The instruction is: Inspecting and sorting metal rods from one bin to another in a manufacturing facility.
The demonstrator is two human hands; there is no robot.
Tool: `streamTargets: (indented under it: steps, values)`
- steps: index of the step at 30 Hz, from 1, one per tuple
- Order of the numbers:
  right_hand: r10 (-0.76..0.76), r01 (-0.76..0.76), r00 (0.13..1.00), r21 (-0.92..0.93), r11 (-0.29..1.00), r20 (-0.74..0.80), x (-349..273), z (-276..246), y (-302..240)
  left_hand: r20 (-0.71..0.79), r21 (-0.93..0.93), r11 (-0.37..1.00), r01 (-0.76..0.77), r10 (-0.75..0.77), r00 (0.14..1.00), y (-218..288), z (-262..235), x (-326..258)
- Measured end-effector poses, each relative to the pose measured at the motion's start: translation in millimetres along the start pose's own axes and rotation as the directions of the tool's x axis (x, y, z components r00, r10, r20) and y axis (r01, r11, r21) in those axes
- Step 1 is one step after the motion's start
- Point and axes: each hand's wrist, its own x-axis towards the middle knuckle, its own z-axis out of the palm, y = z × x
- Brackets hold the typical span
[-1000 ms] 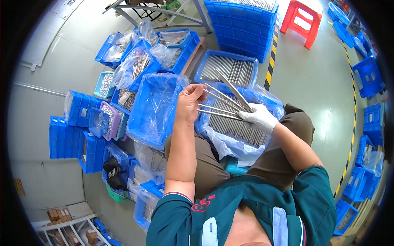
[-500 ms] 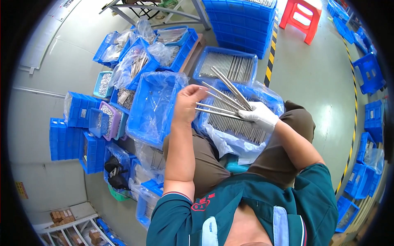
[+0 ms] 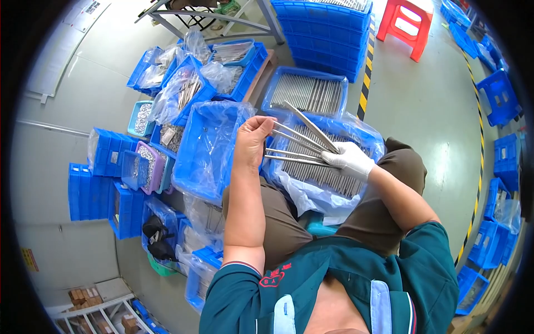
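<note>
Both hands grip one fan of steel rods [image 3: 297, 146]: bare left hand [image 3: 254, 135] closed on spread ends, gloved right hand [image 3: 349, 160] pinching the gathered ends (rods run left-right), above the lap tray [image 3: 364, 133].

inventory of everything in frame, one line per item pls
metal rods: a handful, silver, fanned between both hands
lap bin: one, blue, plastic-lined, full of rods, on the knees
empty lined bin: one, blue, left of the lap bin
rod tray: one, blue, on the floor ahead
stacked crates: one tall stack, blue, top centre
stool: one, red, top right
small parts bins: several, blue and purple, far left
left hand: bare, gripping the rod ends
right hand: white glove, gripping the other ends
</note>
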Motion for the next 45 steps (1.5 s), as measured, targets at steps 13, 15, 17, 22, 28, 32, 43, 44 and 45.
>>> streamTargets:
  steps: [13,15,17,22,28,32,43,44,45]
  values:
    - [-0.003,0.002,1.000,-0.073,0.997,-0.007,-1,0,-4,0.022,-0.072,0.997,0.024,-0.022,1.000,-4,-1,-1]
    - [-0.060,0.054,0.998,-0.150,0.987,-0.035,-1,3,-2,0.053,-0.051,0.995,0.083,-0.080,0.995,-8,-1,-2]
    - [-0.117,0.101,0.991,-0.227,0.969,-0.058,-1,3,-1,0.055,-0.018,0.992,0.126,-0.125,0.991,-9,6,-6]
    - [-0.024,0.022,1.000,-0.157,0.987,-0.012,0,0,0,-0.017,0.185,0.983,-0.004,0.007,1.000,3,0,-5]
    - [0.074,-0.067,0.973,-0.037,0.997,0.218,-3,-4,-2,-0.113,0.038,0.999,0.023,-0.019,0.993,10,-11,1]
    - [-0.029,0.052,0.959,-0.077,0.996,0.282,-12,2,-13,0.000,-0.058,0.995,0.087,-0.087,0.996,6,-8,-1]
    - [0.109,-0.153,0.922,0.092,0.984,0.371,-14,1,-10,0.159,-0.081,0.988,0.131,-0.117,0.980,7,-15,-1]
    - [0.112,-0.149,0.926,0.078,0.986,0.360,-15,2,-11,0.204,-0.076,0.982,0.175,-0.157,0.966,6,-13,-2]
    - [0.115,-0.145,0.930,0.063,0.987,0.348,-15,3,-12,0.249,-0.069,0.973,0.219,-0.196,0.949,3,-9,-4]
